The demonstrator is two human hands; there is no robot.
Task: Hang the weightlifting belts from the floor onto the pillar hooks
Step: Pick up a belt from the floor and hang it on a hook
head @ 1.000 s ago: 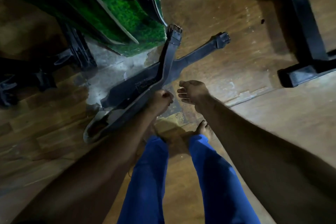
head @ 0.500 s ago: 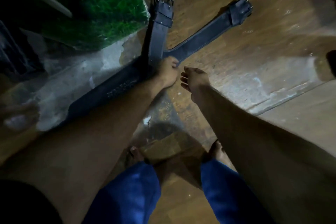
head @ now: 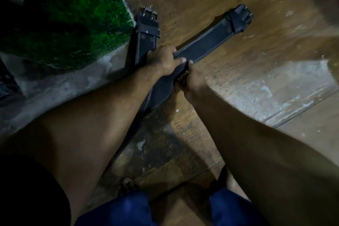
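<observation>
Two dark weightlifting belts lie crossed on the wooden floor. One belt (head: pixel 207 44) runs toward the upper right and ends in a buckle. The other belt (head: pixel 146 36) points up beside the green pillar base, its metal buckle at the top. My left hand (head: pixel 164 59) grips the crossing point from above, fingers curled over the edge of the right-running belt. My right hand (head: pixel 190 79) holds the same belt's lower edge, thumb up against it. The belts' lower ends are hidden under my left forearm.
A pillar base covered in green artificial turf (head: pixel 73 16) stands at the upper left on a grey concrete patch (head: pixel 55 88). My bare feet and blue trousers (head: pixel 128 211) are at the bottom. Worn wooden floor (head: pixel 256 79) spreads to the right.
I have bent lower toward the belts. My left hand slid onto the right-running belt at the crossing, and my right hand, open and free before, has closed on that belt's lower edge.
</observation>
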